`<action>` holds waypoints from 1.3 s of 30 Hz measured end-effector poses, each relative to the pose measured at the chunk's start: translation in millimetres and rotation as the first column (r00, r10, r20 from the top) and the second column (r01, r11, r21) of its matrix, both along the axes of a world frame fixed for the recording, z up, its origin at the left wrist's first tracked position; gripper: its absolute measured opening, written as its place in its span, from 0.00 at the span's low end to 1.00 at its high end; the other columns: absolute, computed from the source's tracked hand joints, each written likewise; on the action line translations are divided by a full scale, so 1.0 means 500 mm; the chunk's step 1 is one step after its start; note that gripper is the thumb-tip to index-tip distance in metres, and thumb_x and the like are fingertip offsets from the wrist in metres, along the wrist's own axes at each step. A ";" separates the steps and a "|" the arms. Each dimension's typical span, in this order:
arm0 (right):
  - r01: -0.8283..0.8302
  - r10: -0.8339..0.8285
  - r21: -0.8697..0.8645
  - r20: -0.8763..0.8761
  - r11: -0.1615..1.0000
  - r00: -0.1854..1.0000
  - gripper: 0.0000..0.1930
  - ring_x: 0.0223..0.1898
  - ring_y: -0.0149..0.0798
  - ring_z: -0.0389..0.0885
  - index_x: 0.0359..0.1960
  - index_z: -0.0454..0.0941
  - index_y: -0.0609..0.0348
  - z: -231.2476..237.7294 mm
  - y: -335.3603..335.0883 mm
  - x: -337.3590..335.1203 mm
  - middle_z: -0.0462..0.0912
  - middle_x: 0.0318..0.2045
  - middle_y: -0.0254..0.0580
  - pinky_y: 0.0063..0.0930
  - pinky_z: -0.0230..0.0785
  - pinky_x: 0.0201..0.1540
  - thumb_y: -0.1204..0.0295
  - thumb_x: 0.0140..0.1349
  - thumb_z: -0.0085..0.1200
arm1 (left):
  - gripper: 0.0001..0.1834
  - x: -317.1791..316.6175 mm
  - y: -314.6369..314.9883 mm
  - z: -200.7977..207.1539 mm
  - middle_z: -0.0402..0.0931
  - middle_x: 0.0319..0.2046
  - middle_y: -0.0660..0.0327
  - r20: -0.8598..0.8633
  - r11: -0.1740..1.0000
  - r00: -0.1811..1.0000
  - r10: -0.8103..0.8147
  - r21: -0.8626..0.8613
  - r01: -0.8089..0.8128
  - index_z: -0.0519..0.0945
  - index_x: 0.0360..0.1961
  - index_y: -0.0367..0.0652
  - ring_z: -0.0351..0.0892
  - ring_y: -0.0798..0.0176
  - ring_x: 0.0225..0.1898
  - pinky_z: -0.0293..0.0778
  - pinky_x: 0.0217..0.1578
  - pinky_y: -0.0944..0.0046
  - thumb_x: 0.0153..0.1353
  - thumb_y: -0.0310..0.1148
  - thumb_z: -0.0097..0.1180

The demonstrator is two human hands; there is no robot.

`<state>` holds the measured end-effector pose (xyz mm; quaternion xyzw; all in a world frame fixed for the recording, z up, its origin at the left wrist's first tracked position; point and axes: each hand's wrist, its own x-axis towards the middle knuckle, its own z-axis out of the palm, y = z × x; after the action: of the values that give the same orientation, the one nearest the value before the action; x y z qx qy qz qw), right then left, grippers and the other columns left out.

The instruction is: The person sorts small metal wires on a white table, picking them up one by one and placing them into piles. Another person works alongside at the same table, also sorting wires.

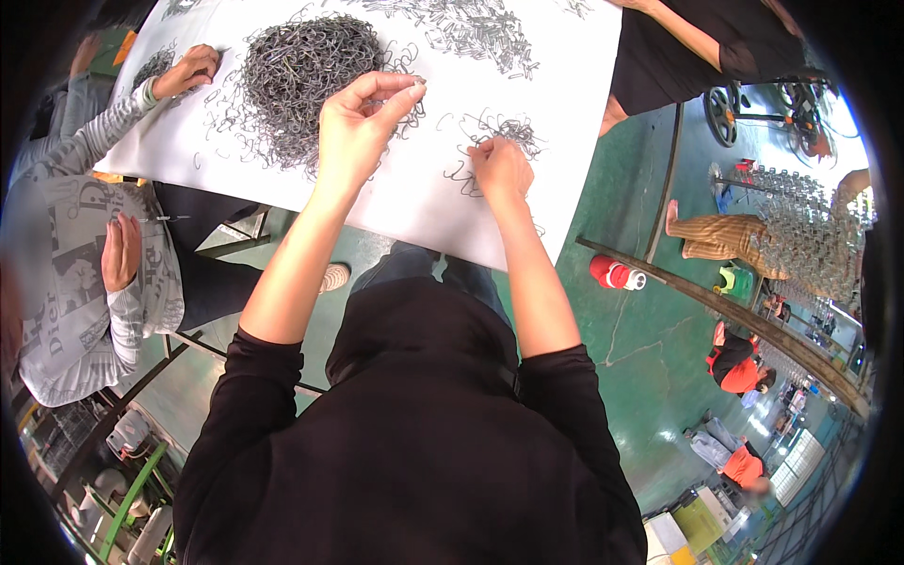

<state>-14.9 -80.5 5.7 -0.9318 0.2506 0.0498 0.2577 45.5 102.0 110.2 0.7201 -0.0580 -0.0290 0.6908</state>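
Observation:
Bent grey metal wire hooks lie on a white tabletop (428,212). My left hand (356,127) is raised beside the big heaped pile of hooks (306,80), its thumb and forefinger pinched together. A tiny bit of something shows at those fingertips, too small to name. Farther right, my right hand (504,171) is down at a small loose cluster of hooks (508,130), fingers closed and pointing left. A few hooks stick out around its fingertips; whether one is gripped there is hidden.
At the left, a co-worker's hand (193,68) reaches to a small hook pile (153,66). Flat-lying hooks (485,36) spread along the far side. Another person's arm (683,33) rests at the far right. A red and white bottle (617,273) is on the green floor.

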 end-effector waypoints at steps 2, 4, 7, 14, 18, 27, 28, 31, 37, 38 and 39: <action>0.032 -0.034 -0.095 -0.013 0.995 0.999 0.07 0.37 0.49 0.81 0.32 0.80 0.57 -0.011 0.022 0.020 0.80 0.34 0.44 0.41 0.71 0.42 0.67 0.57 0.58 | 0.09 -0.006 0.011 -0.002 0.81 0.26 0.68 -0.029 1.000 1.000 -0.001 -0.020 0.001 0.85 0.36 0.42 0.68 0.82 0.23 0.62 0.24 0.79 0.55 0.32 0.67; -0.029 0.018 -0.128 -0.088 0.991 0.996 0.08 0.38 0.47 0.82 0.32 0.80 0.58 -0.025 0.026 0.035 0.81 0.34 0.44 0.39 0.71 0.42 0.67 0.58 0.58 | 0.08 -0.006 0.019 -0.007 0.81 0.26 0.68 -0.040 1.000 0.999 -0.006 -0.014 0.005 0.85 0.36 0.43 0.68 0.82 0.23 0.62 0.24 0.79 0.56 0.32 0.66; -0.026 0.034 0.087 -0.089 0.996 0.995 0.09 0.38 0.44 0.82 0.33 0.79 0.60 -0.036 -0.006 0.022 0.82 0.34 0.44 0.38 0.71 0.41 0.67 0.59 0.57 | 0.07 -0.012 0.021 -0.015 0.82 0.27 0.67 -0.014 0.999 0.999 -0.033 0.017 0.033 0.85 0.36 0.43 0.69 0.82 0.24 0.64 0.24 0.77 0.56 0.31 0.65; 0.179 -0.199 0.888 -0.102 0.423 0.975 0.09 0.31 0.34 0.80 0.42 0.75 0.66 -0.010 -0.107 -0.044 0.80 0.30 0.41 0.22 0.73 0.34 0.74 0.64 0.53 | 0.07 -0.027 0.005 -0.022 0.83 0.28 0.66 -0.014 0.994 0.995 -0.103 0.035 0.104 0.85 0.36 0.42 0.74 0.79 0.26 0.68 0.26 0.76 0.57 0.31 0.64; 0.099 -0.331 0.940 0.015 0.325 0.944 0.09 0.31 0.33 0.81 0.41 0.76 0.68 0.069 -0.081 -0.056 0.81 0.31 0.42 0.24 0.77 0.36 0.75 0.62 0.56 | 0.07 -0.051 -0.025 -0.004 0.83 0.30 0.66 0.001 0.990 0.991 -0.131 0.049 0.130 0.85 0.37 0.41 0.76 0.78 0.28 0.71 0.30 0.75 0.57 0.28 0.63; -0.105 -0.303 0.833 0.311 0.543 0.901 0.09 0.34 0.30 0.82 0.38 0.80 0.66 0.292 -0.071 -0.062 0.84 0.35 0.41 0.21 0.74 0.34 0.73 0.60 0.61 | 0.08 -0.088 -0.142 0.032 0.83 0.32 0.63 0.074 0.982 0.986 -0.148 0.128 0.138 0.84 0.38 0.41 0.76 0.74 0.27 0.73 0.30 0.71 0.56 0.24 0.62; -0.125 -0.297 0.814 0.343 0.567 0.891 0.07 0.35 0.29 0.82 0.36 0.81 0.65 0.299 -0.078 -0.059 0.84 0.37 0.40 0.20 0.72 0.34 0.73 0.60 0.61 | 0.09 -0.088 -0.157 0.034 0.83 0.31 0.62 0.089 0.982 0.985 -0.145 0.133 0.133 0.84 0.38 0.41 0.78 0.72 0.27 0.73 0.30 0.70 0.56 0.24 0.61; -0.133 -0.329 0.757 0.426 0.640 0.843 0.08 0.31 0.26 0.80 0.33 0.82 0.66 0.302 -0.107 -0.046 0.84 0.36 0.38 0.18 0.72 0.31 0.73 0.57 0.64 | 0.09 -0.085 -0.200 0.038 0.82 0.31 0.61 0.098 0.985 0.988 -0.118 0.141 0.104 0.84 0.38 0.41 0.78 0.71 0.27 0.73 0.27 0.71 0.55 0.22 0.62; -0.156 -0.294 0.729 0.450 0.667 0.843 0.08 0.33 0.25 0.78 0.33 0.82 0.66 0.292 -0.181 -0.033 0.81 0.41 0.38 0.18 0.70 0.34 0.74 0.56 0.64 | 0.13 -0.071 -0.276 0.036 0.82 0.32 0.61 0.155 0.986 0.981 -0.120 0.136 0.099 0.83 0.42 0.43 0.78 0.70 0.27 0.74 0.26 0.70 0.54 0.21 0.62; -0.168 -0.296 0.702 0.488 0.692 0.821 0.07 0.34 0.25 0.77 0.33 0.82 0.65 0.288 -0.191 -0.028 0.80 0.41 0.38 0.18 0.70 0.35 0.75 0.56 0.64 | 0.14 -0.069 -0.288 0.034 0.82 0.32 0.61 0.150 0.983 0.981 -0.124 0.154 0.101 0.82 0.43 0.43 0.79 0.69 0.27 0.74 0.27 0.70 0.54 0.21 0.62; -0.186 -0.295 0.675 0.531 0.714 0.794 0.06 0.34 0.25 0.76 0.32 0.81 0.65 0.283 -0.198 -0.024 0.80 0.41 0.39 0.19 0.69 0.35 0.75 0.56 0.64 | 0.15 -0.066 -0.301 0.029 0.82 0.32 0.60 0.202 0.987 0.973 -0.115 0.130 0.090 0.82 0.44 0.43 0.79 0.68 0.29 0.75 0.28 0.69 0.54 0.21 0.62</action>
<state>-27.0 -179.5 147.3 -0.7208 0.1461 -0.1677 0.6565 12.6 -48.7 124.7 0.7554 -0.1657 0.0078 0.6339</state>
